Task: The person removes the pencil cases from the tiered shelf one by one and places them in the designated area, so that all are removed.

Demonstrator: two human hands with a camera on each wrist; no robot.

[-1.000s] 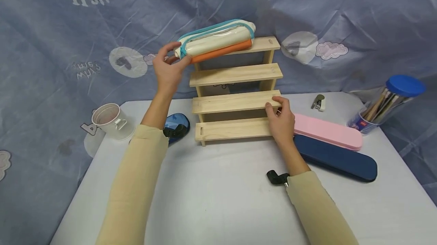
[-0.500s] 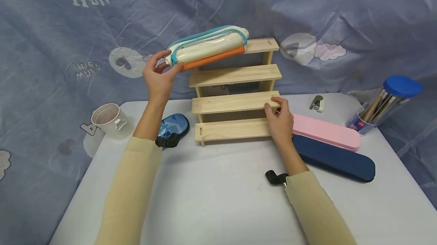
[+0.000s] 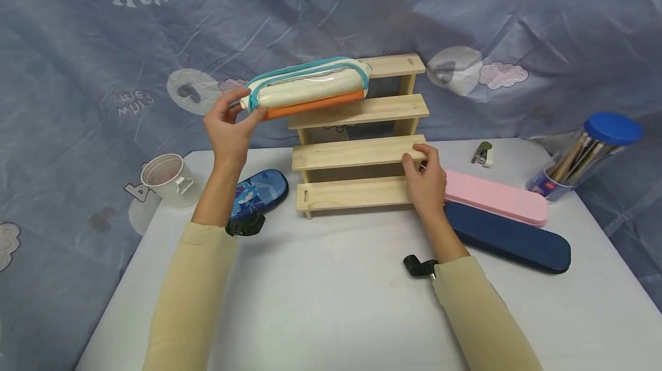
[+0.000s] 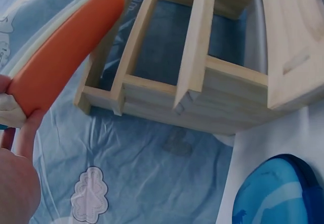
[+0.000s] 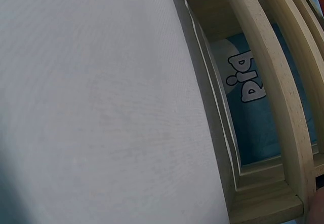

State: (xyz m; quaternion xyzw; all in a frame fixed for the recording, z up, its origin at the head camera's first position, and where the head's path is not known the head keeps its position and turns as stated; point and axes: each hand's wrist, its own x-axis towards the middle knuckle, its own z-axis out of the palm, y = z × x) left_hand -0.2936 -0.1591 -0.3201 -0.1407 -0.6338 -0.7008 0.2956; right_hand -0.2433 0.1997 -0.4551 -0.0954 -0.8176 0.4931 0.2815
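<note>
A cream pencil case (image 3: 310, 91) with teal trim and an orange base is tilted in front of the upper boards of a stepped wooden shelf (image 3: 357, 154). My left hand (image 3: 227, 132) pinches its left end between thumb and fingers. In the left wrist view the orange base (image 4: 71, 49) appears beside the shelf's side frame, apart from it. My right hand (image 3: 427, 184) grips the right end of the shelf's second board from the bottom. Only a sliver of that hand enters the right wrist view, beside the curved-looking boards (image 5: 276, 82).
A blue patterned case (image 3: 261, 190) and a white bucket (image 3: 173, 181) stand left of the shelf. To the right lie a pink case (image 3: 496, 197), a navy case (image 3: 509, 239), a stapler (image 3: 482, 154) and a blue-lidded jar of pencils (image 3: 584, 153). A printed cloth (image 3: 331, 3) hangs behind.
My left hand has brought the cream pencil case down and to the left, uncovering more of the top board. My right hand has stayed on the shelf.
</note>
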